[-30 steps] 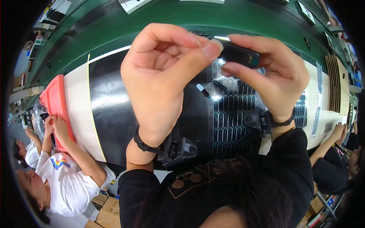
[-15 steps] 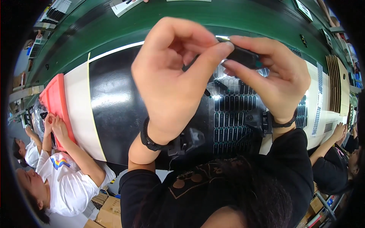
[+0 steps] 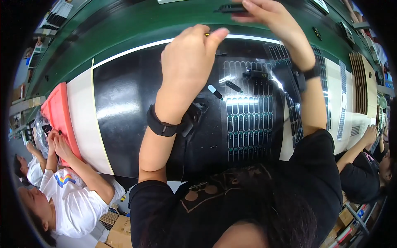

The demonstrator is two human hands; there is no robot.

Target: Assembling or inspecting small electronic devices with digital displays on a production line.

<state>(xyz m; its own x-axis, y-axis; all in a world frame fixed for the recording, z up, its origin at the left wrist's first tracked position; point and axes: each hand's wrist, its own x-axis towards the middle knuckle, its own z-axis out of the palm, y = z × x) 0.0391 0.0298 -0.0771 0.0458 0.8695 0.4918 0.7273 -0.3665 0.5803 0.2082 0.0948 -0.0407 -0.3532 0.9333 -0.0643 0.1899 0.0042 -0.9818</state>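
Head view: the black mat (image 3: pixel 128 124) stretches broad and glossy towards nine o'clock, a white strip (image 3: pixel 252 38) edging it against the green belt (image 3: pixel 103 43). At twelve, the left hand (image 3: pixel 188 60) curls its fingers behind a jutting thumb, their hold hidden; towards one, the right hand's (image 3: pixel 273 12) part-spread thumb and fingers flank a slim black oblong device (image 3: pixel 229 9) against the belt, grip unclear.
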